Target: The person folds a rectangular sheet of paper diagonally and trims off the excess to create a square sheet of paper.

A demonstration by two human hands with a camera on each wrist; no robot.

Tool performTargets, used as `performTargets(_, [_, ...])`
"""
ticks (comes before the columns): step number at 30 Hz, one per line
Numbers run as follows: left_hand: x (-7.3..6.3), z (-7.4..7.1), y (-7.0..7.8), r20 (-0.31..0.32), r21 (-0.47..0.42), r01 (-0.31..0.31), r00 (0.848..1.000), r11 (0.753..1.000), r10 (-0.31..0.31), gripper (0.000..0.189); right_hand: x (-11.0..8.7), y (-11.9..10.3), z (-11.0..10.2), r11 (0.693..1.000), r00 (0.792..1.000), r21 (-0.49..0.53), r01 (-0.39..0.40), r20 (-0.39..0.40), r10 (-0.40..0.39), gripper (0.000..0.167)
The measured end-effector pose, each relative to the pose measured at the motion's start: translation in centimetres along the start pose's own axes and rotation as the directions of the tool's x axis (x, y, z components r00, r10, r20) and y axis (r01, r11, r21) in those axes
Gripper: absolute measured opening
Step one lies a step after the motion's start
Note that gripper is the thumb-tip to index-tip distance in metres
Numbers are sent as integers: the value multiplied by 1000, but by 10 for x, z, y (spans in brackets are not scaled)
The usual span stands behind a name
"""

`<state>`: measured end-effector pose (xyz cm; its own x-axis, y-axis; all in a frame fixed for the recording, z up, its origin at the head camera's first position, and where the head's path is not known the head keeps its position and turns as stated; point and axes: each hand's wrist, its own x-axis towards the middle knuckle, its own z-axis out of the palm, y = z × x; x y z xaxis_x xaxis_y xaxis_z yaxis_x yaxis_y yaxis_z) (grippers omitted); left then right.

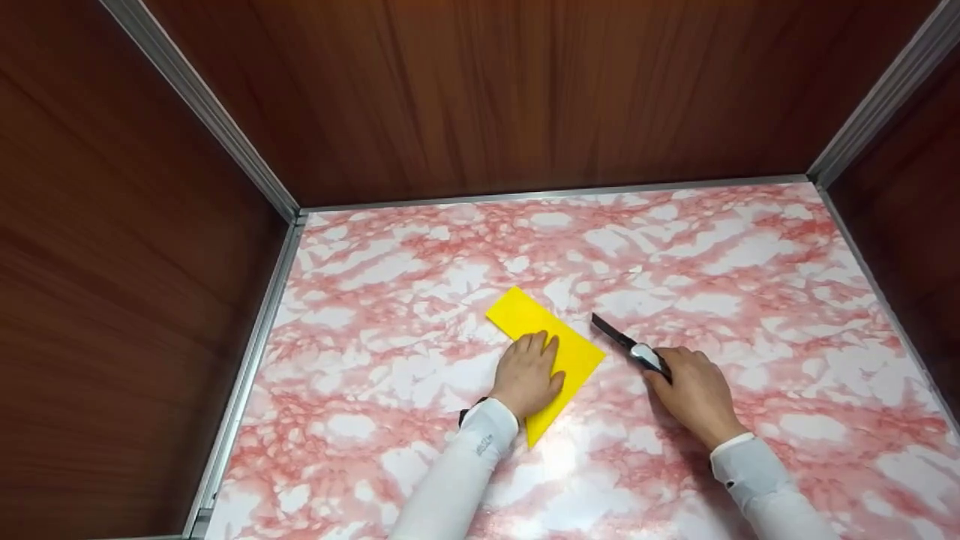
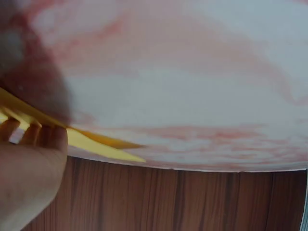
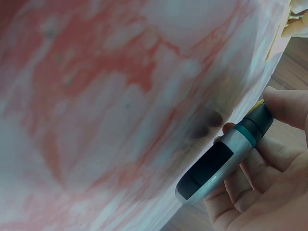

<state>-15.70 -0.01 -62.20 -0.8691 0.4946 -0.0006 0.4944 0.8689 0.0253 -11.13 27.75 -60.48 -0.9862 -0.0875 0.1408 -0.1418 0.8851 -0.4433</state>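
A yellow L-shaped piece of paper lies on the red-and-white marbled tabletop. My left hand rests across it, fingers reaching forward and thumb spread to the right. In the left wrist view, the paper shows two thin edges beyond the fingertips. To the right, my right hand grips a utility knife by its black-and-silver handle. Its dark blade is out and points to the far left, near the paper's right corner. In the right wrist view, the thumb lies along the knife with the fingers curled under it.
The marbled tabletop is bordered by metal strips. Brown wood-grain panels stand at the back, left and right. Metal profiles run up the back corners.
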Motion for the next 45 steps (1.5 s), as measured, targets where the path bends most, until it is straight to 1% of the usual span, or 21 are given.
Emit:
performTargets(2, [-1, -3, -4, 39, -27, -20, 999, 999, 21, 63, 0, 0, 0, 1000, 1000, 1, 1, 2, -1, 38])
performTargets(5, [-3, -6, -9, 89, -61, -36, 995, 998, 41, 68, 0, 0, 0, 1000, 1000, 1, 0, 9, 0, 39])
performTargets(8, [-5, -6, -12, 116, -58, -51, 992, 997, 58, 76, 0, 0, 0, 1000, 1000, 3, -4, 17, 4, 39])
performTargets(12, [-6, -5, -13, 99, -28, -70, 992, 997, 73, 81, 0, 0, -1, 1000, 1000, 11, -9, 23, 8, 40])
performTargets(17, [-6, -1, -12, 62, 5, -66, 996, 998, 66, 83, 0, 0, -1, 1000, 1000, 13, -7, 21, 7, 39])
performTargets(20, [-6, 1, -11, 63, -28, -59, 996, 998, 61, 87, 0, 0, -1, 1000, 1000, 14, -9, 23, 9, 39])
performTargets(24, [-6, 3, -10, 92, -90, -36, 995, 995, 44, 95, 0, 0, -1, 1000, 1000, 14, -11, 27, 10, 39])
performTargets(27, [-6, 4, -9, 103, -95, -17, 994, 995, 27, 102, 1, 0, -1, 1000, 1000, 13, -10, 24, 10, 39])
performTargets(30, [-4, 5, -6, 101, -91, -2, 995, 996, 11, 104, 1, 0, -1, 1000, 1000, 13, -11, 18, 10, 39])
performTargets(36, [0, 6, 0, 99, -73, 32, 995, 997, -25, 100, 1, 0, -1, 1000, 1000, 9, -10, 16, 10, 39])
performTargets(41, [1, 8, 0, 85, -73, 30, 996, 997, -24, 92, 1, 0, -1, 1000, 1000, 8, -14, 22, 13, 40])
performTargets(45, [2, 7, 2, 77, -74, 32, 997, 997, -26, 85, 1, 0, -1, 1000, 1000, 11, -7, 13, 7, 39])
